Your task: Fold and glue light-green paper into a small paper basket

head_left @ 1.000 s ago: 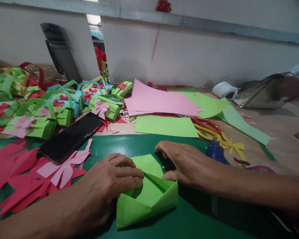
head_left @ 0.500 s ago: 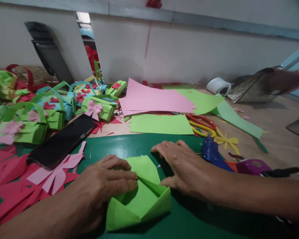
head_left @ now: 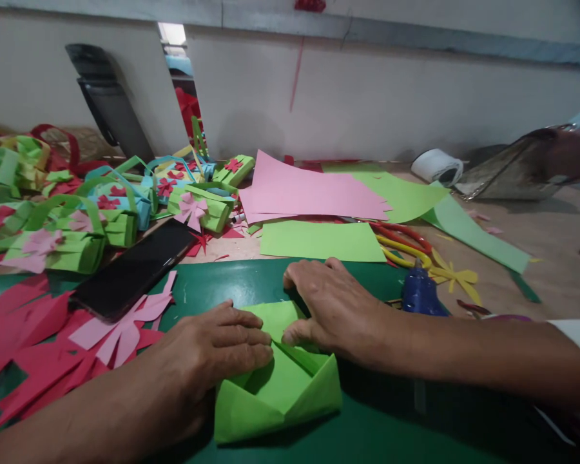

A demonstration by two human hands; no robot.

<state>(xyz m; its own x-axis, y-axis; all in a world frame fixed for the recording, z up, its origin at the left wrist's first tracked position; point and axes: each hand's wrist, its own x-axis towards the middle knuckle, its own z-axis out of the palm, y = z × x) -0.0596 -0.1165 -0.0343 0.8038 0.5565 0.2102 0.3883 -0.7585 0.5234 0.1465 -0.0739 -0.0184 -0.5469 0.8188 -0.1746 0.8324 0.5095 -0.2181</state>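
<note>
A partly folded light-green paper (head_left: 283, 393) lies before me, its near side standing up as a V-shaped wall with folded corners. My left hand (head_left: 222, 348) lies on its left side, fingers stretched flat over the inner flap; the left thumb is hidden. Over the far right corner, my right hand (head_left: 333, 306) arches with thumb and fingers apart. The right thumb touches the paper near the right-hand fold, while the fingertips reach past its far edge. Beneath everything is a dark-green mat (head_left: 381, 419).
Pink and red paper cutouts (head_left: 116, 328) and a black phone (head_left: 135, 267) lie to the left, with finished paper bags (head_left: 77, 238) behind. Pink sheets (head_left: 314, 190) and a green strip (head_left: 323, 241) are ahead. A blue glue gun (head_left: 419, 290) and scissors (head_left: 401, 241) lie right.
My right hand has moved left, bringing its thumb from beside the paper's right edge onto the far right part. The left hand stays on the paper. The whole view has shifted slightly.
</note>
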